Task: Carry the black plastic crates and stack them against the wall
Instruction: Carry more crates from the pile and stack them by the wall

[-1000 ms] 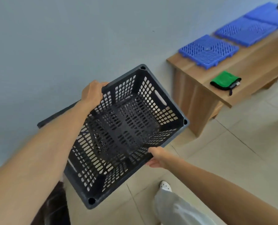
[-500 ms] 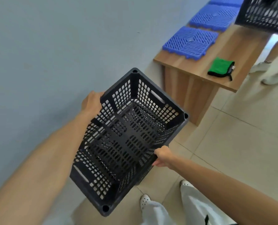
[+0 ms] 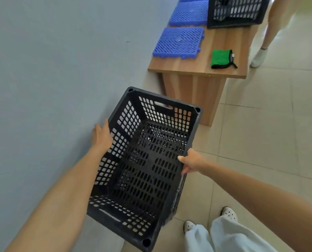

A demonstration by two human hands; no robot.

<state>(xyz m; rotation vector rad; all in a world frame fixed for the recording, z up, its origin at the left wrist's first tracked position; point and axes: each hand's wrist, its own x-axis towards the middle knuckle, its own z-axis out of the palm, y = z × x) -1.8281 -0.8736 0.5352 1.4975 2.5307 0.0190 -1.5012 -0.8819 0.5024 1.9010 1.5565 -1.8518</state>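
I hold a black perforated plastic crate (image 3: 148, 160) in front of me, its open top facing me, close beside the grey-blue wall (image 3: 51, 79). My left hand (image 3: 101, 136) grips its left rim on the wall side. My right hand (image 3: 192, 161) grips the right rim, thumb over the edge. The crate hangs above the tiled floor, tilted slightly. A second black crate (image 3: 235, 11) stands on the wooden bench at the top of the view.
A wooden bench (image 3: 193, 82) stands against the wall just beyond the crate, with blue grid tiles (image 3: 179, 42) and a green cloth (image 3: 221, 59) on it. Another person's leg and white shoe (image 3: 259, 55) are to the bench's right. My own feet are below.
The crate has come lower and closer to the wall, and the view has tipped down. The bench, second crate and another person's leg have slid further into view.
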